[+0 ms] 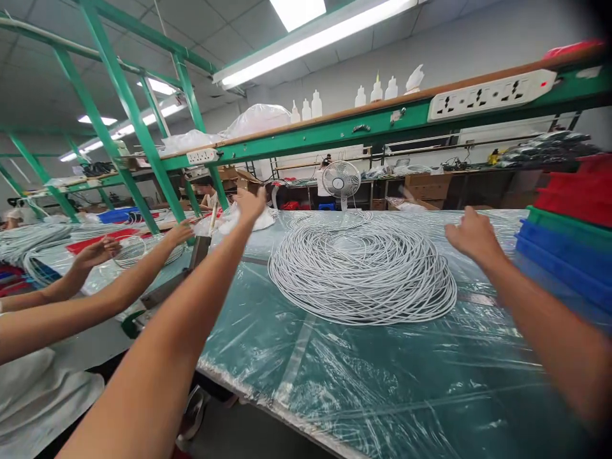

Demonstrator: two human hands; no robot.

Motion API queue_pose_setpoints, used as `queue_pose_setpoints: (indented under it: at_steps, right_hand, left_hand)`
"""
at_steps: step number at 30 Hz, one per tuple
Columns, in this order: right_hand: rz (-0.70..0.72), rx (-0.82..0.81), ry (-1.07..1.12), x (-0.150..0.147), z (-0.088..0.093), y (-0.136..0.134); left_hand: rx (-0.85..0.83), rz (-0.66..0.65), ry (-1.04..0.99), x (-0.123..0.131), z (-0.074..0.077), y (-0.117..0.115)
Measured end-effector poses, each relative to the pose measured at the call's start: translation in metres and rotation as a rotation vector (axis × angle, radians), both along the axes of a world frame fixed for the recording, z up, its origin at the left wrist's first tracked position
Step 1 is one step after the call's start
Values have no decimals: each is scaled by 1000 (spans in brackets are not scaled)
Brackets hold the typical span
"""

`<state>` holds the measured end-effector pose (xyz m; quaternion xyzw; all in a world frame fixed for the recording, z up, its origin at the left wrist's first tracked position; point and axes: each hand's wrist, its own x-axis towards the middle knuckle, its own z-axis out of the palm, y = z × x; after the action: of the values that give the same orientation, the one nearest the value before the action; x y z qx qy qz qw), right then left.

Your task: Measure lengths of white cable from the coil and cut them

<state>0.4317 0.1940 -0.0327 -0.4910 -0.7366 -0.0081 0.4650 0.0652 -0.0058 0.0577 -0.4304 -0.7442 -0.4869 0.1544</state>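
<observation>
A large coil of light grey cable lies loosely on the plastic-covered green table, between my two hands. My left hand is raised to the left of the coil's far side, its fingers partly stretched out and holding nothing I can see. Behind it lies crumpled white plastic; I cannot tell whether they touch. Over the table at the right, apart from the coil, my right hand has its fingers curled in. Whatever may be inside them is hidden.
A co-worker's hands reach in at the left beside a smaller cable coil. Stacked blue, green and red bins border the right side. Behind the coil stands a white fan. A green shelf with bottles and sockets crosses above.
</observation>
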Motion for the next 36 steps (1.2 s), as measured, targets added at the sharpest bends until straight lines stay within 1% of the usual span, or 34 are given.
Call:
queue_pose_setpoints:
  at_steps: [1, 2, 3, 4, 5, 6, 7, 8, 9, 10, 11, 12, 13, 15, 17, 19, 21, 23, 24, 26, 28, 29, 31, 33, 36]
  right_hand:
    - [10, -13, 11, -6, -7, -7]
    - [39, -18, 21, -11, -17, -17]
    - [85, -13, 21, -15, -29, -28]
    - [143, -8, 19, -17, -45, -42]
    - [203, -3, 17, -19, -62, -55]
    - [260, 4, 17, -20, -81, -68]
    - [308, 16, 19, -21, -99, -80]
    - [352, 41, 18, -21, -117, -90]
    - [403, 93, -9, -21, -133, -98]
    - [459, 136, -49, -22, -147, -104]
    - [512, 176, -86, -23, -158, -108]
    - [555, 199, -114, -25, -166, -110]
    - [584, 202, -125, -28, -171, -112]
    - [626, 195, -110, -36, -175, -115]
    - [671, 191, -96, -42, -174, -120]
    - [722, 178, -100, -44, -172, -125]
    - [739, 110, -104, -43, -171, -129]
    - [731, 36, -93, -40, -171, -129]
    - [724, 11, -84, -39, -171, -128]
    - [704, -8, -62, -35, -172, -124]
    - [689, -15, -49, -33, -173, -121]
    - [686, -17, -46, -33, -172, -120]
    - [683, -12, -38, -34, -171, -120]
    - [688, 4, -18, -36, -169, -122]
    - [723, 13, 17, -42, -167, -127]
  left_hand:
    - [-44, -64, 35, 18, -13, 8]
    - [-93, -155, 106, 38, -33, 6]
    - [-142, -263, 184, 59, -59, -6]
    - [-214, -412, 295, 79, -90, -25]
    - [-286, -570, 534, 97, -123, -50]
    - [-340, -691, 708, 111, -155, -79]
    - [-375, -757, 771, 121, -184, -109]
    - [-385, -769, 752, 125, -208, -137]
    - [-364, -758, 716, 125, -226, -164]
    - [-350, -703, 656, 122, -238, -187]
    - [-334, -627, 604, 116, -242, -207]
    - [-324, -533, 565, 109, -241, -223]
    - [-324, -430, 535, 101, -235, -237]
    - [-296, -259, 523, 90, -212, -255]
    - [-223, -120, 555, 83, -182, -263]
    - [-118, -22, 625, 80, -152, -261]
    - [-32, 46, 695, 74, -126, -252]
    - [-36, 50, 769, 65, -109, -235]
    - [-75, 32, 807, 60, -105, -226]
    - [-192, -42, 892, 50, -106, -208]
    - [-294, -155, 972, 44, -116, -196]
    - [-344, -230, 1005, 43, -123, -194]
    - [-432, -396, 1036, 48, -138, -198]
    - [-484, -513, 1010, 61, -151, -209]
    - [-433, -648, 876, 90, -167, -225]
